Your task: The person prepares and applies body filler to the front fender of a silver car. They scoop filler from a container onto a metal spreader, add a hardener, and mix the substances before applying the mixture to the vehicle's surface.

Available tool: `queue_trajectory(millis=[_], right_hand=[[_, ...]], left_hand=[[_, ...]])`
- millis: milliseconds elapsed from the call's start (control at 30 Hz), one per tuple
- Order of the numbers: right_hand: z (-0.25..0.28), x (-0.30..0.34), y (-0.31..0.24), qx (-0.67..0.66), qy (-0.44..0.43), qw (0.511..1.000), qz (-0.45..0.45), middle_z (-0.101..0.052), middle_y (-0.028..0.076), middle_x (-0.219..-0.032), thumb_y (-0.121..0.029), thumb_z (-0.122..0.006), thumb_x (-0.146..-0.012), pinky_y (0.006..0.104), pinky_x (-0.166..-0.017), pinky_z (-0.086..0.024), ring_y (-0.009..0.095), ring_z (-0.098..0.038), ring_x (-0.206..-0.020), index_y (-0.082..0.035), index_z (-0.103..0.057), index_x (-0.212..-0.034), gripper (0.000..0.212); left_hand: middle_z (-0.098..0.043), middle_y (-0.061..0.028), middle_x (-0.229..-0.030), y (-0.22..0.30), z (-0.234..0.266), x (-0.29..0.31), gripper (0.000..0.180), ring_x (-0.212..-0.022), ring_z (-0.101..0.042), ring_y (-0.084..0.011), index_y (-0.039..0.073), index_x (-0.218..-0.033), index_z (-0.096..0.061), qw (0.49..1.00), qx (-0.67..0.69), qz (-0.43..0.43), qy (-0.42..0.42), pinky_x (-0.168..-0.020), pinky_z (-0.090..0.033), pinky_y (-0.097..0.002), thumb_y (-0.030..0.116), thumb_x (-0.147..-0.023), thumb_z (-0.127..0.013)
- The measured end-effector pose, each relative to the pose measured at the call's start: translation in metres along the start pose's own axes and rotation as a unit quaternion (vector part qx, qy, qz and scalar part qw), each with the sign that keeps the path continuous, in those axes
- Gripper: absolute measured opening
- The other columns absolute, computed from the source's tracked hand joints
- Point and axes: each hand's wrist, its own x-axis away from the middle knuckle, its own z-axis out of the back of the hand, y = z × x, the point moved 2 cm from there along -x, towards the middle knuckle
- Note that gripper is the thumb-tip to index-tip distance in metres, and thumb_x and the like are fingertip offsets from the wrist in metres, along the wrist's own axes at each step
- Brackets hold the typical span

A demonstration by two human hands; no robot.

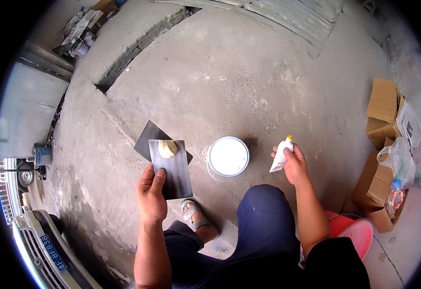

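Observation:
My left hand (151, 192) grips the near left edge of a grey rectangular sheet (176, 176), thumb on top. A dollop of cream-coloured paste (167, 149) sits near the sheet's far edge. Behind it shows a second, darker sheet (148, 135) turned at an angle; whether this one is held too or lies on the floor I cannot tell. My right hand (295, 166) is closed around a white squeeze tube (281, 156), its yellow tip pointing up and away. Between the two hands, a round bucket with a white top (228, 156) stands on the floor.
Cardboard boxes (381, 180) with a plastic bag stand at the right. A red basin (357, 236) is beside my right forearm. A vehicle's front (39, 250) is at the lower left. A broken concrete ledge (138, 45) crosses the far left.

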Motion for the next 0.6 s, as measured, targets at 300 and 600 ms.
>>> queue_trajectory(millis=[300, 600], right_hand=[[-0.141, 0.012, -0.052, 0.146, -0.13, 0.975, 0.102, -0.062, 0.01, -0.106, -0.011, -0.063, -0.09, 0.0266, -0.085, -0.048, 0.012, -0.059, -0.097, 0.004, -0.05, -0.12, 0.036], [-0.184, 0.013, -0.041, 0.053, -0.24, 0.969, -0.014, -0.059, 0.012, -0.113, 0.0, -0.058, -0.088, 0.0306, -0.089, -0.047, 0.015, -0.057, -0.102, 0.002, -0.049, -0.117, 0.03]], left_hand=[[-0.061, -0.0054, -0.111, -0.005, -0.027, -0.008, 0.032, -0.099, -0.054, -0.009, -0.006, -0.126, -0.05, 0.996, -0.065, -0.052, -0.035, -0.089, -0.043, -0.0228, 0.006, -0.097, -0.049], [-0.06, -0.0075, -0.106, -0.003, -0.036, -0.011, 0.03, -0.095, -0.055, -0.0119, -0.004, -0.123, -0.054, 0.983, -0.145, -0.106, -0.032, -0.084, -0.044, -0.0246, 0.003, -0.094, -0.05]])
